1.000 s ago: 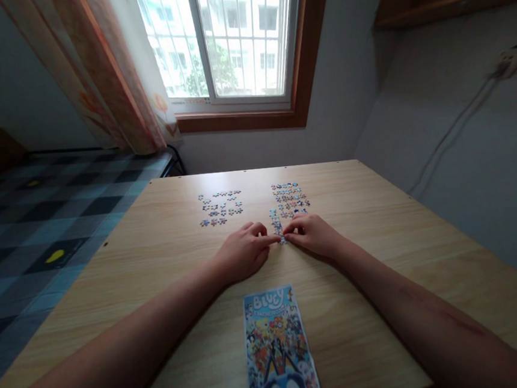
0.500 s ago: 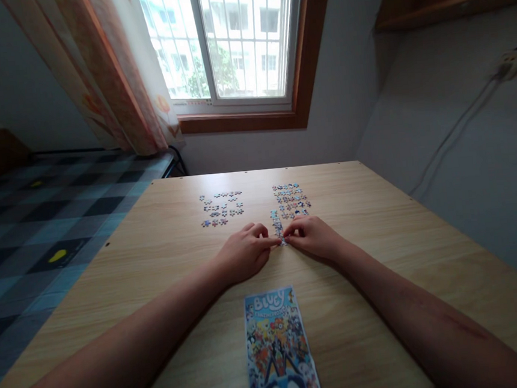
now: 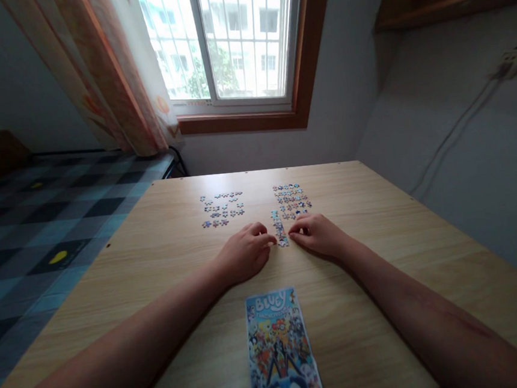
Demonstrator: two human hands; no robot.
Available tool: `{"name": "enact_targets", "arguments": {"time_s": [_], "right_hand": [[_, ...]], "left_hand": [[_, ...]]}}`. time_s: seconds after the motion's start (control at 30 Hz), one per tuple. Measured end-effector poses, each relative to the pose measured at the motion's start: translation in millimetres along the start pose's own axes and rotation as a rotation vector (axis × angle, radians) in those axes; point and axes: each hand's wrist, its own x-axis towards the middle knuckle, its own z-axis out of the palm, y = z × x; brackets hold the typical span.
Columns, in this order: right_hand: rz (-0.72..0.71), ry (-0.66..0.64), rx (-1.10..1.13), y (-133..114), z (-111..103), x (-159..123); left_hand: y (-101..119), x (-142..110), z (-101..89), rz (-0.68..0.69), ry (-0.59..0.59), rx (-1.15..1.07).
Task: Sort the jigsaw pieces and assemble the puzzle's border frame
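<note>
A short strip of joined puzzle pieces [image 3: 279,227] lies on the wooden table [image 3: 378,220], running away from me. My left hand [image 3: 245,252] rests on the table just left of the strip's near end, fingers curled, holding nothing. My right hand [image 3: 317,235] rests just right of it, fingers curled too, a small gap from the strip. Loose pieces [image 3: 291,198] lie in a cluster beyond the strip, and a second group of loose pieces [image 3: 221,208] lies further left.
A colourful picture card reading "Bluey" [image 3: 282,352] lies near the table's front edge between my forearms. A bed with a checked cover [image 3: 38,219] stands to the left. A curtain [image 3: 107,68] and window [image 3: 222,40] are behind the table.
Both hands pinched the strip's near end together before. Now they have drawn slightly apart and the strip lies free between them.
</note>
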Motion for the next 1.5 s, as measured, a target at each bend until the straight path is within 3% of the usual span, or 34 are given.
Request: {"name": "enact_targets", "arguments": {"time_s": [0.57, 1.5], "right_hand": [[-0.012, -0.079, -0.012, -2.7, -6.2, -2.5], [0.008, -0.083, -0.02, -0.8, -7.2, -4.5]], "left_hand": [[-0.5, 0.5, -0.3, 0.013, 0.011, -0.077], [0.5, 3.9, 0.4, -0.001, 0.006, -0.11]]}}
